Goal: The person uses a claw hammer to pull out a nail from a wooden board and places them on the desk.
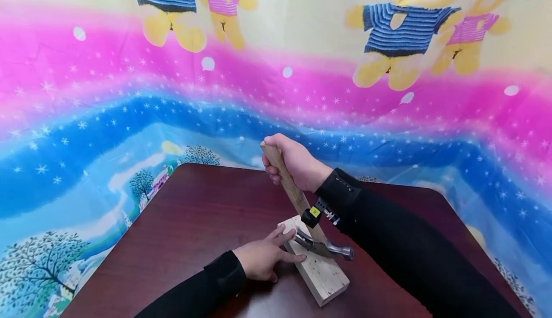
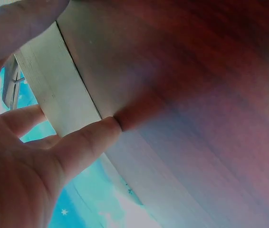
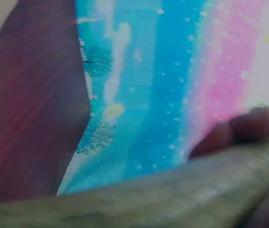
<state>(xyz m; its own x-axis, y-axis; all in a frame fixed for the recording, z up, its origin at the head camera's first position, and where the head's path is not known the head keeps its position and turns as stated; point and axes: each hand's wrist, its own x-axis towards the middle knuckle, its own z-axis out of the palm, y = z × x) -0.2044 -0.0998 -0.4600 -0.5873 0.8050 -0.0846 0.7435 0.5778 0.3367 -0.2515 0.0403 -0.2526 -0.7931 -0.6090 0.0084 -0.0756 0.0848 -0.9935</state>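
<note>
In the head view my right hand (image 1: 297,162) grips a claw hammer (image 1: 293,193) near the upper end of its wooden handle. The handle leans up and away to the left. The steel hammer head (image 1: 342,251) lies over a pale wooden block (image 1: 329,279), its claw toward my left hand (image 1: 260,258). That hand's straight, spread fingers touch the block beside the claw. From the left wrist, the block's pale side (image 2: 49,71) shows past the fingers. The blurred handle (image 3: 125,204) crosses the bottom of the right wrist view, with curled fingertips (image 3: 253,126) beyond it.
The dark red-brown table (image 1: 215,203) lies under the block, with rounded far corners. A colourful cloth (image 1: 258,97) with printed bears and snowflakes hangs behind and around the table. Black sleeves cover both forearms, and a small black camera (image 1: 310,217) sits at the right wrist.
</note>
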